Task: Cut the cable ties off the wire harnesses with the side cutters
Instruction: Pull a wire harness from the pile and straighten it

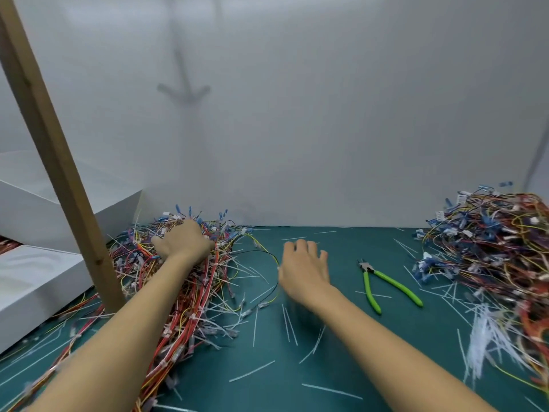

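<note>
– Side cutters [386, 282]? They lie idle on our mat [267, 391], near our right hand [304, 267], whose fingers are loosely spread and hold nothing.
– Our left hand [182, 242] digs into the harness pile [193, 295], probably for a tied bundle. Its fingers are buried, so we cannot tell the grip.

At ten o'clock the left hand [184, 242] buries its fingers in a harness pile [190, 292]; the right hand [304, 267] is motion-blurred; the three o'clock pile [499, 251] runs off-frame.

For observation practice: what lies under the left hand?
The left hand rests on a pile of wire harnesses with white cable ties; strands beneath its palm are hidden.
</note>
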